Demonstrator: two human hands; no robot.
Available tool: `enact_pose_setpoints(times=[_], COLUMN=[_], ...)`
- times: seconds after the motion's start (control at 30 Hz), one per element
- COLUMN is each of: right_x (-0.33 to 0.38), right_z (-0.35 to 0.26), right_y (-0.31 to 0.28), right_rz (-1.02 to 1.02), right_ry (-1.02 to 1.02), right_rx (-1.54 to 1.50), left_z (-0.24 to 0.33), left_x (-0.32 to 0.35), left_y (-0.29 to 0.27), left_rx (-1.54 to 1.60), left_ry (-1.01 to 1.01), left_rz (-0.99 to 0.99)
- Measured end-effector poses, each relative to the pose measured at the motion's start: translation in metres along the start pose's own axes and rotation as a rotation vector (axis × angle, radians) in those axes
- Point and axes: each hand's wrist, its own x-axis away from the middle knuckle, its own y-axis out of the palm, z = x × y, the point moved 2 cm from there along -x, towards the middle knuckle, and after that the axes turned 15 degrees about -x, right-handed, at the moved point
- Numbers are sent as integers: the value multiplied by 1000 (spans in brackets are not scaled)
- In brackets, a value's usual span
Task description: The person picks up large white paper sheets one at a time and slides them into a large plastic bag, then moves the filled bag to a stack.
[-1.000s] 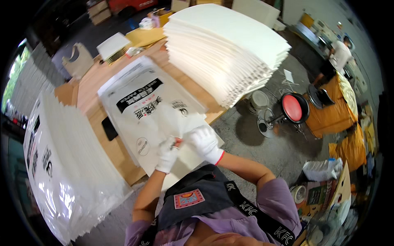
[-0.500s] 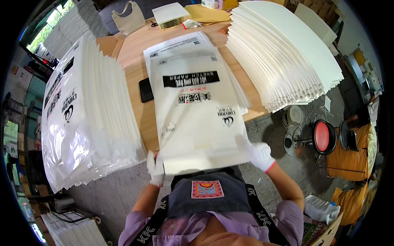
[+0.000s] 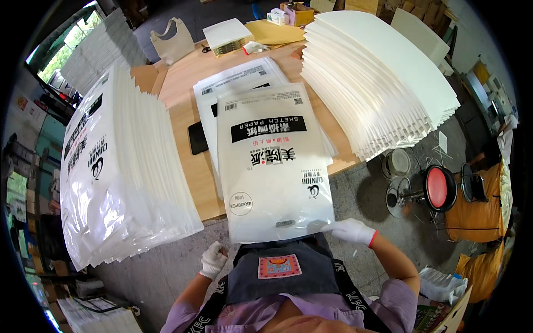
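A clear plastic bag filled with white paper (image 3: 277,191) lies in front of me, its near end reaching past the table edge to my apron. My right hand (image 3: 351,231), in a white knitted glove, pinches the bag's near right corner. Close to my body on the left, my gloved left hand (image 3: 213,260) is curled closed, apart from the bag, with nothing visible in it. Under the bag's far part lie more printed plastic bags (image 3: 205,100) on the wooden table (image 3: 183,66).
Filled clear bags (image 3: 94,183) form a fanned stack at the left. A tall fanned pile of white paper (image 3: 383,72) stands at the right. A black phone (image 3: 197,138) lies beside the middle bags. Beyond the table's right edge is a red-seated stool (image 3: 436,186).
My left hand has let go of the bag and drawn down toward me. The paper's exposed near edge is now covered by the bag, which sits slightly nearer and farther right.
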Motion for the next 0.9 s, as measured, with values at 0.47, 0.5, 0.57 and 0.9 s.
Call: enact_pose_setpoints(times=[0.47,0.5,0.57,0.9], right_x=[-109,-99,-107,-208], right_z=[86,54,32,-228], right_y=[56,57,73,25], right_rz=[156,61,-83,-170], right_ry=[16,68,-79,-565], right_rx=[-1281,-1344,-1407,-1114], left_z=[221,247,290,233], left_x=[-116,-123,-121,-6], left_y=[-73,-84,-110,-353], left_rx=[295,331,287,544], left_ry=[107,173,331,559], left_rz=[6,82,151,1074])
